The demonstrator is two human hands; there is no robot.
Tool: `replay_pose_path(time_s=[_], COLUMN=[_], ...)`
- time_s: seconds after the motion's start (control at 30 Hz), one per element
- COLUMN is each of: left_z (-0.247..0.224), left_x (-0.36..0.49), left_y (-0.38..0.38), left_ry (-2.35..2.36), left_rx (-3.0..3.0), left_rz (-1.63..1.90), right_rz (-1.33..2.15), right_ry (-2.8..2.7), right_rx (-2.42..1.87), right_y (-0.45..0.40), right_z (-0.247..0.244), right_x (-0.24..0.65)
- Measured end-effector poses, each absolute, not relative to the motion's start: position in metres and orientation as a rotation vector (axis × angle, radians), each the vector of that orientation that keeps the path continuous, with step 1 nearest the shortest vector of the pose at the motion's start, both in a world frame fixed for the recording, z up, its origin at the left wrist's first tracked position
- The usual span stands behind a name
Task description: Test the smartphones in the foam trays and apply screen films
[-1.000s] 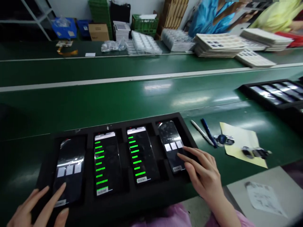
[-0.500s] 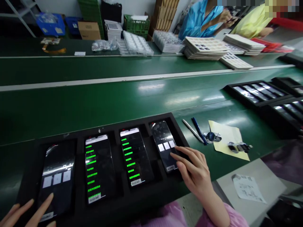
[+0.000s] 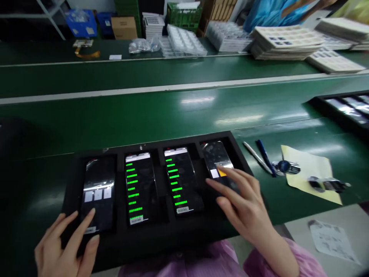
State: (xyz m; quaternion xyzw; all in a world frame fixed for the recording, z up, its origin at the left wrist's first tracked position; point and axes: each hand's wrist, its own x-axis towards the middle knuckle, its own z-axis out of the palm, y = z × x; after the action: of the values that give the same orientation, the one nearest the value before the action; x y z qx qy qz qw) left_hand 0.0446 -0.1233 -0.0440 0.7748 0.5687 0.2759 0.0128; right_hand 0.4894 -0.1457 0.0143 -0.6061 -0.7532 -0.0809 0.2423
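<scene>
Head view, rightmost phone (image 3: 215,153) under right hand (image 3: 247,206), leftmost phone (image 3: 99,175) under left hand (image 3: 65,246), both spread

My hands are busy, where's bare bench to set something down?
Bare: green bench between phone tray and white strip; a narrower band beyond that strip. Crowded: right of the tray, with pens, yellow paper and shiny items; farther back, stacked trays.

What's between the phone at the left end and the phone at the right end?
Two more smartphones showing green lines, lying in the same black tray. The head view shows them.
</scene>
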Motion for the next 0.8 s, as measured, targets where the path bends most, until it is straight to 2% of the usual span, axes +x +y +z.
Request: replay_pose_path(time_s=[0.2, 0.47, 0.63, 0.8], left_z=[-0.031, -0.012, 0.005, 0.011], left_x=[0.062, 0.069, 0.081, 0.097], left_y=[-0.118, -0.112, -0.089, -0.09], left_ry=[1.757, 1.844, 1.915, 1.765], left_rx=[2.609, 2.674, 2.703, 2.713], left_rz=[0.882, 0.705, 0.673, 0.927], right_rz=[-0.188, -0.065, -0.124, -0.186], right_ry=[-2.215, -2.144, -2.199, -2.242], right_rx=[-1.535, -1.367, -1.392, -1.341], right_y=[-0.127, -0.146, -0.144, -0.14], right_z=[0.021, -0.009, -0.016, -0.01], right_x=[0.454, 0.476, 0.476, 0.471])
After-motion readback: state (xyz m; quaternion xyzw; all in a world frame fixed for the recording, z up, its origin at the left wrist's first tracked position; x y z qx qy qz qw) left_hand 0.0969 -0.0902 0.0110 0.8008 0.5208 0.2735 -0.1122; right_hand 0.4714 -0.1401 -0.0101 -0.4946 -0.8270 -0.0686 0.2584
